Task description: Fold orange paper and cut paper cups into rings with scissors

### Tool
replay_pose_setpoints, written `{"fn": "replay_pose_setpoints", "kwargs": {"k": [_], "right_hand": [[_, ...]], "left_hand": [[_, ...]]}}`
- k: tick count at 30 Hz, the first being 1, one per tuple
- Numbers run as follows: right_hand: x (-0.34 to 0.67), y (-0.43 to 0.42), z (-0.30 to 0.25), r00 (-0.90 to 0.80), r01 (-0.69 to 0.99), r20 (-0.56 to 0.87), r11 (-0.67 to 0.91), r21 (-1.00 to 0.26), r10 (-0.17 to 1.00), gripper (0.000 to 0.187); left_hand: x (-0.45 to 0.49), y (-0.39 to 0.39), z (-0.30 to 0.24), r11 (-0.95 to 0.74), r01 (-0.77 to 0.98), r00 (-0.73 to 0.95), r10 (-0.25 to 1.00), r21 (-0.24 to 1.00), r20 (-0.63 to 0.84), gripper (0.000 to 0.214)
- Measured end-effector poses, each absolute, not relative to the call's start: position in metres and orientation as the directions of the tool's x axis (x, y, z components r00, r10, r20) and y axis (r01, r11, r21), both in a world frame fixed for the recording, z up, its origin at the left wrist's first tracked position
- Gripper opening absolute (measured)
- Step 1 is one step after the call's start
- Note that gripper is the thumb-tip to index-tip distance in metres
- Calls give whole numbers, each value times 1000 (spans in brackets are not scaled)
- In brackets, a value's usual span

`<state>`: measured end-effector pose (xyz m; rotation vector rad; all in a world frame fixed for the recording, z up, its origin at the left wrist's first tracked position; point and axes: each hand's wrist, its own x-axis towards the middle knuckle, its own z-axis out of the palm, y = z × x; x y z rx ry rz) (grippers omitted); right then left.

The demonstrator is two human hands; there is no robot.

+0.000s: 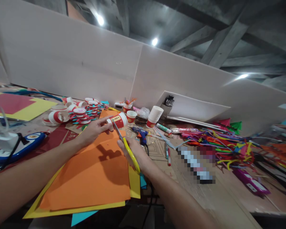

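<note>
My left hand is closed around the base end of a red and white paper cup, which lies tilted on its side in the air. In my right hand is a pair of scissors with yellow handles, gripped at the loops. Its metal blades reach up to the cup's side and overlap it in view; whether they cut into it I cannot tell. Below both hands lie orange paper sheets over yellow ones, with the hands' shadow on them.
Behind the hands stand a single paper cup and a stack of cups. A blue glue gun lies right of them. Cut cup pieces are at left, beside a power strip. Colourful pipe cleaners spread at right.
</note>
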<state>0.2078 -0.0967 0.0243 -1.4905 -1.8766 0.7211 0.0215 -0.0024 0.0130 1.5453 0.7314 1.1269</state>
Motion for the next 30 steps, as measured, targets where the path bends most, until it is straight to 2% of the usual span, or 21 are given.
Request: {"fn": "replay_pose_setpoints", "kwargs": {"k": [4,6,22,27,30], "right_hand": [[206,-97,27,-156,649,140,208,-732,978,31],[206,-98,29,-159,665,143,213,-716,977,30],[205,-101,33,-168,695,142,219,-685,976,27],[204,-103,34,-155,701,108,187,-689,982,25],[204,-102,32,-154,692,125,197,-694,980,25]], "left_hand": [[25,-2,13,-85,-323,339,919,943,199,42],[25,-1,12,-10,-379,357,921,925,156,36],[23,1,18,-167,-200,363,902,965,231,33],[22,3,15,-148,-229,378,897,962,228,30],[23,4,9,-51,-319,389,903,946,179,30]]}}
